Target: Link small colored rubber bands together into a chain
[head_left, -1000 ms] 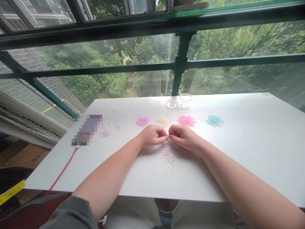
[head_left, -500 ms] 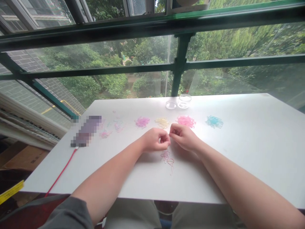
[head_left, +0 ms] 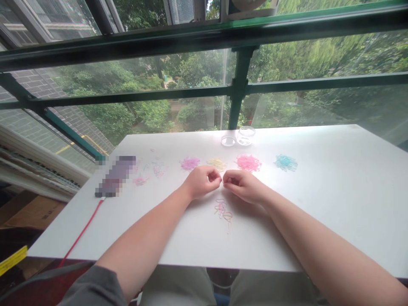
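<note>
My left hand (head_left: pixel 204 182) and my right hand (head_left: pixel 242 185) nearly touch above the table's middle, each with fingertips pinched; whatever is between them is too small to make out. Just nearer to me lies a loose tangle of pinkish bands (head_left: pixel 223 210). Behind my hands, small piles of thin bands form a row: purple (head_left: pixel 190 163), pale yellow (head_left: pixel 216 164), pink (head_left: pixel 248 162) and teal (head_left: pixel 286 162). The yellow pile is partly hidden by my left hand. Mixed bands (head_left: pixel 157 169) are scattered farther left.
A clear round container (head_left: pixel 246 136) and its lid (head_left: pixel 228 141) stand at the white table's (head_left: pixel 344 191) back edge. On the left lies a blurred-out dark device (head_left: pixel 116 176) with a red cable (head_left: pixel 83 229). Green railing (head_left: pixel 239 89) rises behind the table.
My left hand has shifted slightly left and up, and my right hand slightly left and down. The pinkish tangle now shows more fully below them.
</note>
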Available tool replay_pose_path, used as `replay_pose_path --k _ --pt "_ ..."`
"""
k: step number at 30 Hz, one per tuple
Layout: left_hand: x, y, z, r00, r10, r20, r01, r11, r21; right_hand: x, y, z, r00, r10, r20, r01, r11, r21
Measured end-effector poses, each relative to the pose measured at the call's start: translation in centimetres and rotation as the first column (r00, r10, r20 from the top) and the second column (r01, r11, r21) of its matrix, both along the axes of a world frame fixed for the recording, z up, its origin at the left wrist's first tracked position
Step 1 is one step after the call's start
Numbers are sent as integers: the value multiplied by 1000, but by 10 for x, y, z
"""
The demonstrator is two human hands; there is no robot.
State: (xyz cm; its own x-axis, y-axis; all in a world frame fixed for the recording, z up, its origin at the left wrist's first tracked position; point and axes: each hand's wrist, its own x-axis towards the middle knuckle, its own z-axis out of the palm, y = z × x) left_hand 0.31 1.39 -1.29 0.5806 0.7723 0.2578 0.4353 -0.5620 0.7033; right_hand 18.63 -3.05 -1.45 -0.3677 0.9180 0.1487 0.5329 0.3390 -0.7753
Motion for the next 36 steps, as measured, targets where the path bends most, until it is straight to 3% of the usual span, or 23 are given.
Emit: replay_pose_path --k 7,31,36 --pt "0 2 -2 1000 -15 -11 16 1000 6 -1 4 -1 995 -95 -30 96 995 35" --pt "0 1 -3 995 -87 49 87 996 6 -2 1 1 976 -82 -200 58 991 -119" --pt "0 0 -1 994 -94 59 95 995 -6 -2 1 2 972 -71 -222 55 995 -79"
